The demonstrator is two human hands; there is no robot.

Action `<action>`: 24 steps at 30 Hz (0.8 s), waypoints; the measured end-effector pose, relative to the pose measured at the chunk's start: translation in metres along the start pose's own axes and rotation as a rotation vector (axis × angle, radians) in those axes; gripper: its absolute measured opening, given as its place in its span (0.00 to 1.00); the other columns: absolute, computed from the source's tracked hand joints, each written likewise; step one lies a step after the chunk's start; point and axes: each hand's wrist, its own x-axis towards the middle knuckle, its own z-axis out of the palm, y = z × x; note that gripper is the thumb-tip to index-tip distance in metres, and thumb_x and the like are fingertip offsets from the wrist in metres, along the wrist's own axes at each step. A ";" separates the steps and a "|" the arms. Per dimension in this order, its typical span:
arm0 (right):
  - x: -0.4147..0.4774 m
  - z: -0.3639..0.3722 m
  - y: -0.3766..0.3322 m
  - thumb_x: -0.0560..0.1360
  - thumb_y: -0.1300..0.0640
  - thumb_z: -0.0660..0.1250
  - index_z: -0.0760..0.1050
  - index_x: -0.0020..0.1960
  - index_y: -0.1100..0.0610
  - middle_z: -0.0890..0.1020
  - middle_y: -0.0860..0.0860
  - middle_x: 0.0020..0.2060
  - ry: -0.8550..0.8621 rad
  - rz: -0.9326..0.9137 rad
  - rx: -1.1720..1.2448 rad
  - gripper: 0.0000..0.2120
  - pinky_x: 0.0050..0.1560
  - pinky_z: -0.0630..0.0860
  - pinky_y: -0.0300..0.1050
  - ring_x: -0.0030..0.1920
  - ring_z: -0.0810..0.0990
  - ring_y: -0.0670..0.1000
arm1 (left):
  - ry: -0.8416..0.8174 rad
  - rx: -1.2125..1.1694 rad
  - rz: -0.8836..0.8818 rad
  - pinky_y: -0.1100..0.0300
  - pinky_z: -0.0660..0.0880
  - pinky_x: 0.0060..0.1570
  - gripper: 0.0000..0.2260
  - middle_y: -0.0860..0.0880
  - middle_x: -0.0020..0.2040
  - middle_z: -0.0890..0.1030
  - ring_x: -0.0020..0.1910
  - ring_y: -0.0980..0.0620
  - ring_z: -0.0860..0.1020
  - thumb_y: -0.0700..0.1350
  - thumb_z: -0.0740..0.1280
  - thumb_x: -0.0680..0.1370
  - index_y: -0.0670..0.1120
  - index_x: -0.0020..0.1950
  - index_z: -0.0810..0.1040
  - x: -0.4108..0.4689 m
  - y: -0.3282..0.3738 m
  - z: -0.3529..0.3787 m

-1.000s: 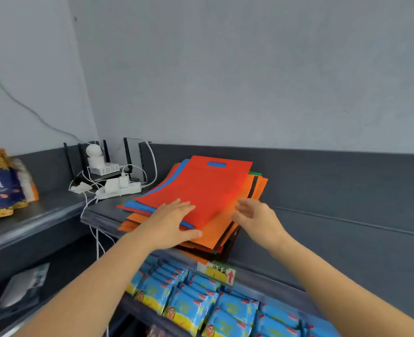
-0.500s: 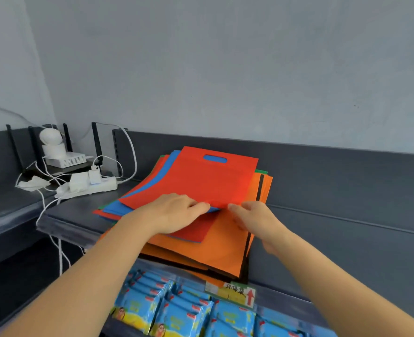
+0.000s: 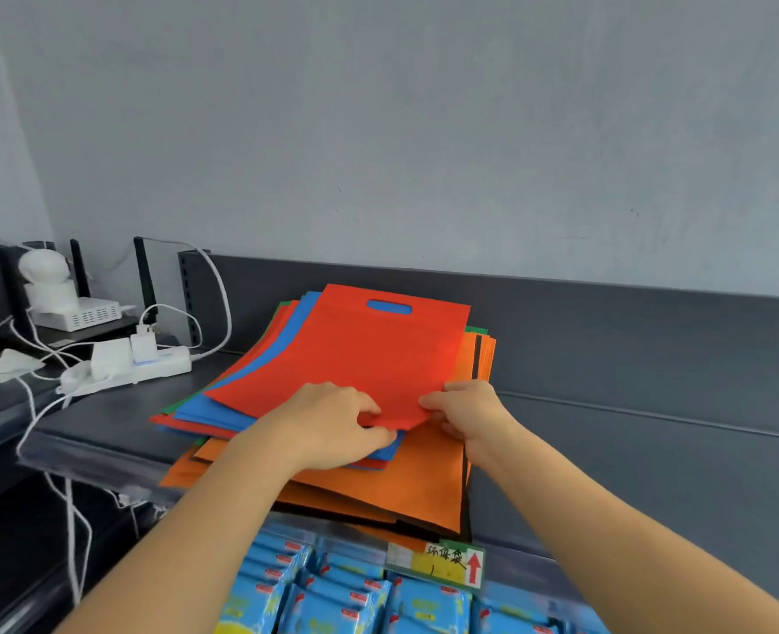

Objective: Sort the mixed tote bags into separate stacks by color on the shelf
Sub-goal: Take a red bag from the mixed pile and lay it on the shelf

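While the red tote bag (image 3: 355, 359) lies flat on top of the mixed pile (image 3: 314, 491), both hands hold its near edge. The left hand (image 3: 333, 423) has its fingers curled on the bag's upper face with the thumb tucked beneath, and the right hand (image 3: 465, 414) pinches the near right corner. The bag is a plain bright red sheet with an oval handle slot at its far end (blue shows through the slot). Under it a blue bag (image 3: 223, 414) fans out to the left, more red and a green edge (image 3: 475, 330) peek out, and orange bags (image 3: 401, 478) with a black edge make up the lower layers.

The pile sits on the dark grey shelf (image 3: 104, 427), its far side close to the raised back panel (image 3: 607, 336). Its near side overhangs the shelf's front lip, above blue packets (image 3: 333, 588) and a yellow label (image 3: 451, 565). To the right of the pile the shelf top runs on bare. To the left a narrower bare strip separates the pile from a white power strip (image 3: 136, 368) and its cables (image 3: 216, 290).
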 end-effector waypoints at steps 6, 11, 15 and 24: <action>-0.004 -0.001 -0.002 0.72 0.62 0.69 0.77 0.50 0.55 0.81 0.52 0.47 0.112 -0.151 -0.013 0.08 0.49 0.81 0.52 0.44 0.81 0.52 | 0.304 0.026 0.065 0.58 0.67 0.61 0.21 0.56 0.68 0.72 0.67 0.54 0.69 0.58 0.59 0.78 0.56 0.71 0.67 -0.009 -0.005 0.026; -0.012 -0.059 -0.005 0.73 0.66 0.65 0.79 0.45 0.56 0.82 0.54 0.42 0.188 -0.268 0.045 0.07 0.41 0.81 0.50 0.42 0.81 0.54 | 0.611 0.079 0.323 0.55 0.74 0.56 0.13 0.54 0.56 0.82 0.57 0.54 0.79 0.47 0.70 0.73 0.52 0.56 0.82 -0.003 0.026 0.027; -0.016 -0.133 0.010 0.73 0.67 0.66 0.79 0.42 0.55 0.81 0.53 0.39 0.260 -0.269 0.039 0.08 0.40 0.78 0.48 0.40 0.79 0.52 | 0.666 0.085 0.484 0.61 0.79 0.38 0.08 0.57 0.41 0.84 0.41 0.57 0.82 0.48 0.68 0.67 0.52 0.42 0.85 0.014 0.084 0.030; -0.024 -0.259 0.076 0.68 0.63 0.73 0.82 0.41 0.50 0.85 0.51 0.38 0.416 -0.113 -0.260 0.08 0.54 0.78 0.57 0.44 0.83 0.54 | 0.297 -0.069 0.630 0.49 0.69 0.63 0.16 0.53 0.54 0.82 0.62 0.53 0.75 0.49 0.53 0.77 0.51 0.51 0.80 0.039 0.204 0.095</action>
